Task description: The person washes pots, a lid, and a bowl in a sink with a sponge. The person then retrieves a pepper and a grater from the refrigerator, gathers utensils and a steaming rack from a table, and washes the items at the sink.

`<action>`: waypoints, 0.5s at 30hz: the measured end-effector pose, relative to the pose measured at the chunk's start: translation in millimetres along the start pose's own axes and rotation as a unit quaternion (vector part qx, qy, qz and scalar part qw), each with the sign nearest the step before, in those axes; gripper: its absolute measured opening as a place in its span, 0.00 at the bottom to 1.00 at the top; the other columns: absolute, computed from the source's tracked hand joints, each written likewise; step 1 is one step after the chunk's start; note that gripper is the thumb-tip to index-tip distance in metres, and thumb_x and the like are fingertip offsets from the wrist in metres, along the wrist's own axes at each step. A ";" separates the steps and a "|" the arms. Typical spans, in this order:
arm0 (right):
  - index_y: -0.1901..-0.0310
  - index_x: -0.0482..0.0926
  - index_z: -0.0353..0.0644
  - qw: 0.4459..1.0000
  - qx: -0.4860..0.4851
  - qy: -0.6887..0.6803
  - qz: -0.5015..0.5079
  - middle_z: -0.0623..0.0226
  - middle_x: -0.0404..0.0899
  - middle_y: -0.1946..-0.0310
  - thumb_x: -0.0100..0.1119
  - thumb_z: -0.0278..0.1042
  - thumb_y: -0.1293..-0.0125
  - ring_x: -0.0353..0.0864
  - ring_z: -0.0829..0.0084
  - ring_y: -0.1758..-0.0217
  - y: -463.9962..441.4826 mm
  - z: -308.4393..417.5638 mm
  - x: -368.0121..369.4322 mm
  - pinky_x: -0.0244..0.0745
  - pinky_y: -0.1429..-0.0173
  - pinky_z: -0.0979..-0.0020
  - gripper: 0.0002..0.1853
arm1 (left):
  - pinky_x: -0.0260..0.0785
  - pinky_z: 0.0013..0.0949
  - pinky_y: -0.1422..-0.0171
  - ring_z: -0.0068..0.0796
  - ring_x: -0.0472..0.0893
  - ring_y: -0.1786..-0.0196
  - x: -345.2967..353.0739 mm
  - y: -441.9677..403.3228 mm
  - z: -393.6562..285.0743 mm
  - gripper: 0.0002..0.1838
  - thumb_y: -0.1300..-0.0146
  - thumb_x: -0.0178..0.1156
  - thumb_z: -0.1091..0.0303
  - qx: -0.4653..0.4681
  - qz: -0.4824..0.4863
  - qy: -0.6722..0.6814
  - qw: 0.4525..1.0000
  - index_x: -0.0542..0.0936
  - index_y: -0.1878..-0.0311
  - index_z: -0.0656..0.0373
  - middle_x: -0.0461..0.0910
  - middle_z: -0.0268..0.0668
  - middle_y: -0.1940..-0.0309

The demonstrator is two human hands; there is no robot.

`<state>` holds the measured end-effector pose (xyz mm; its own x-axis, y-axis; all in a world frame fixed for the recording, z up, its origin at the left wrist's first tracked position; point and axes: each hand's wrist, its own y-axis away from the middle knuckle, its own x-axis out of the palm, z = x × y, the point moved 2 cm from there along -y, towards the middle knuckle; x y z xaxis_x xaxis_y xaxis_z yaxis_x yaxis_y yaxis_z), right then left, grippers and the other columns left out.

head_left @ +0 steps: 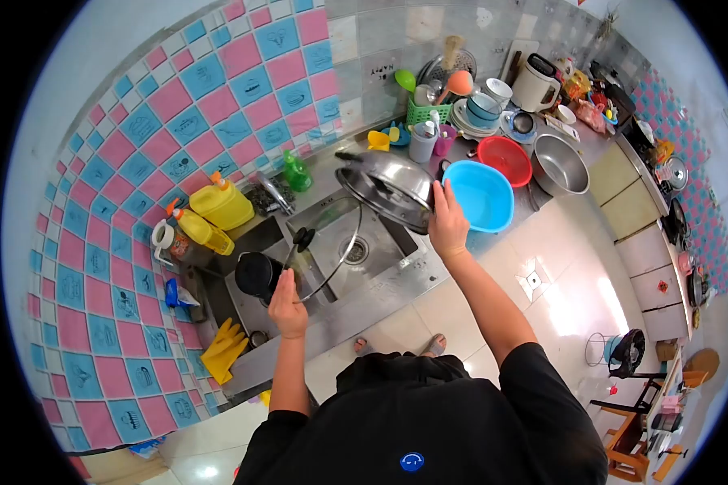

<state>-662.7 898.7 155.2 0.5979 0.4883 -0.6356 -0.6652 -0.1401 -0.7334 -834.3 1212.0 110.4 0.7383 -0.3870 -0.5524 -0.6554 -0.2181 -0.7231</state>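
Observation:
My right hand (449, 218) is closed on the side handle of a shiny steel pot (392, 182), which is tilted above the right side of the sink (380, 263). My left hand (288, 305) is closed at the rim of a clear glass lid (328, 250) with a black knob, held up over the sink. Beyond the lid, a black pot (258, 275) rests in the left basin. A blue basin (478, 196) sits on the counter just right of my right hand.
Yellow bottles (222, 204) and a green bottle (297, 171) stand behind the sink. Yellow gloves (224, 352) lie at its left end. A red basin (504, 161), a steel bowl (560, 165) and stacked dishes (476, 117) occupy the right counter.

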 end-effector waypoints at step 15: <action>0.55 0.78 0.29 0.742 0.582 -0.315 0.109 0.60 0.82 0.68 0.59 0.23 0.50 0.78 0.73 0.67 209.6 -55.9 14.2 0.73 0.59 0.70 0.18 | 0.74 0.39 0.45 0.43 0.81 0.49 59.0 -7.9 -69.4 0.16 0.44 0.56 0.79 0.143 0.069 -0.066 0.985 0.82 0.52 0.56 0.82 0.43 0.53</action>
<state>-768.7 828.1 -21.0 0.3350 0.9204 -0.2018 -0.8704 0.3843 0.3078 -796.7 1128.7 112.3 0.6718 -0.2714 -0.6892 -0.6932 0.0973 -0.7141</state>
